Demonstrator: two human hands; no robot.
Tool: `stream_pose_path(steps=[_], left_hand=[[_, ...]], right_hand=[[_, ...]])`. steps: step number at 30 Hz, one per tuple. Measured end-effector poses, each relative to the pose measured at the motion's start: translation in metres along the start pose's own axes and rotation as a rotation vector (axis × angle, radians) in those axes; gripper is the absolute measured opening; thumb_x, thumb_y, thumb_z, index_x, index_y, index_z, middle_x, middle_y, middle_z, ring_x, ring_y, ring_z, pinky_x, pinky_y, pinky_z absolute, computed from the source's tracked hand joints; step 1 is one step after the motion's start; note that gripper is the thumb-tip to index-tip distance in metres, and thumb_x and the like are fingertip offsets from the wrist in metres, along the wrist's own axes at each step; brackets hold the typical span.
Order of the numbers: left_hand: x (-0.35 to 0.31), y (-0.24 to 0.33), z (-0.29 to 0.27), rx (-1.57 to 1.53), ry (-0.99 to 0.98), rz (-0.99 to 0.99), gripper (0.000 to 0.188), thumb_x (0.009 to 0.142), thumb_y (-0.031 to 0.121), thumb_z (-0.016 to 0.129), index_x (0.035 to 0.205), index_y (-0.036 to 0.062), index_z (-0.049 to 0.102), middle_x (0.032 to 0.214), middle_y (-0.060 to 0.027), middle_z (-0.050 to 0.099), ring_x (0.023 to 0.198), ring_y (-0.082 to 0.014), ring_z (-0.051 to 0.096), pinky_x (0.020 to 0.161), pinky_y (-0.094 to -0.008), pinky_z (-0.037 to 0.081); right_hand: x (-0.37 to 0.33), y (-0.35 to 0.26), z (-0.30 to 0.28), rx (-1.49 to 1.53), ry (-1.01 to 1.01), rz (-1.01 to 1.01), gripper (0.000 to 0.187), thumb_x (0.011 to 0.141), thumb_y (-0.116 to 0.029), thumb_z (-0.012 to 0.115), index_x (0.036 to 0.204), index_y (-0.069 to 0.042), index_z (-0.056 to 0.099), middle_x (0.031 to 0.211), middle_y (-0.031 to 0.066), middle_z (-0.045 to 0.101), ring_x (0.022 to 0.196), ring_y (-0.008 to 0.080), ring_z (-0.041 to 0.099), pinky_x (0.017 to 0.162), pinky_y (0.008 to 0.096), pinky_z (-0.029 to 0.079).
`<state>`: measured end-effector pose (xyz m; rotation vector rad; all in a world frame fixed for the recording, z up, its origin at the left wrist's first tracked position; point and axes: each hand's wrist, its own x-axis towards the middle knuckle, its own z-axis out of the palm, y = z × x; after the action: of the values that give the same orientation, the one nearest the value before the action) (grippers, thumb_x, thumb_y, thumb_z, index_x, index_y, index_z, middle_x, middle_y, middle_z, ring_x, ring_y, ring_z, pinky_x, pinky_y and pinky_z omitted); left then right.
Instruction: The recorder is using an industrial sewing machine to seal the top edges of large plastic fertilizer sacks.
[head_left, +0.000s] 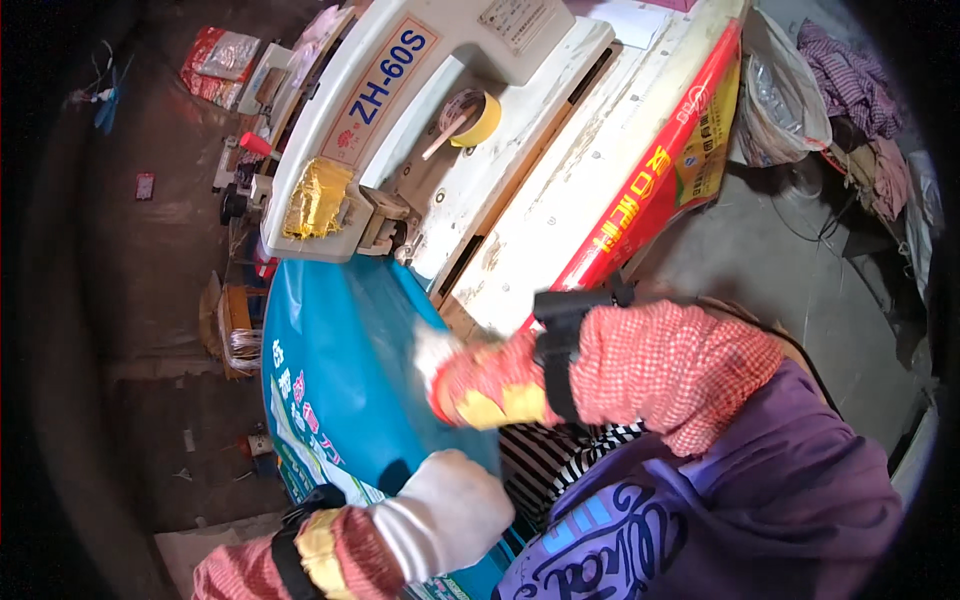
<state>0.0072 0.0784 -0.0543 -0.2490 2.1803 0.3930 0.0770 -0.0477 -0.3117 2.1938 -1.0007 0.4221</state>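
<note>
Both my hands wear white gloves and red checked sleeve covers. My left hand [447, 512] grips the near edge of a big teal plastic sheet or bag [345, 345] with printed patches. My right hand [437, 357] presses and holds the same sheet at its right edge, close to the machine's head. The sheet lies draped under the white industrial machine [400, 120], whose nose has a patch of yellow tape [317, 197].
A yellow tape roll [478, 118] and a stick rest on the machine's bed. A red banner [650, 190] hangs along the white table edge. Bags and cloth [790, 90] pile up at the far right. Clutter and packets lie on the brown floor at left.
</note>
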Motion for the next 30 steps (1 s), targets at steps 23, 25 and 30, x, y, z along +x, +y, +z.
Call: stream_pose_path(steps=[23, 25, 30], left_hand=[[0.011, -0.052, -0.004, 0.047, -0.082, -0.249, 0.024, 0.081, 0.028, 0.048, 0.067, 0.0143, 0.062, 0.064, -0.0066, 0.060, 0.066, -0.0263, 0.062, 0.055, -0.0399, 0.048], [0.011, -0.079, -0.020, -0.001, -0.248, -0.487, 0.036, 0.080, 0.043, 0.052, 0.073, 0.0107, 0.066, 0.074, -0.0083, 0.064, 0.072, -0.0297, 0.062, 0.063, -0.0400, 0.049], [-0.042, -0.077, -0.040, 0.188, -0.482, -0.693, 0.038, 0.074, 0.046, 0.057, 0.078, 0.0102, 0.070, 0.071, -0.0088, 0.065, 0.074, -0.0269, 0.064, 0.064, -0.0363, 0.049]], right_hand=[[0.026, 0.071, -0.051, 0.866, -0.530, 0.748, 0.031, 0.083, -0.012, 0.049, 0.108, 0.002, 0.057, 0.088, 0.0147, 0.065, 0.079, 0.0259, 0.064, 0.065, 0.0376, 0.050], [0.022, 0.081, -0.050, 0.938, -0.566, 0.811, 0.033, 0.083, -0.014, 0.050, 0.111, 0.002, 0.056, 0.092, 0.0141, 0.065, 0.082, 0.0258, 0.064, 0.068, 0.0382, 0.050], [0.034, 0.086, -0.073, 1.142, -0.566, 0.918, 0.040, 0.083, -0.020, 0.053, 0.117, 0.001, 0.055, 0.102, 0.0127, 0.064, 0.091, 0.0257, 0.063, 0.077, 0.0398, 0.049]])
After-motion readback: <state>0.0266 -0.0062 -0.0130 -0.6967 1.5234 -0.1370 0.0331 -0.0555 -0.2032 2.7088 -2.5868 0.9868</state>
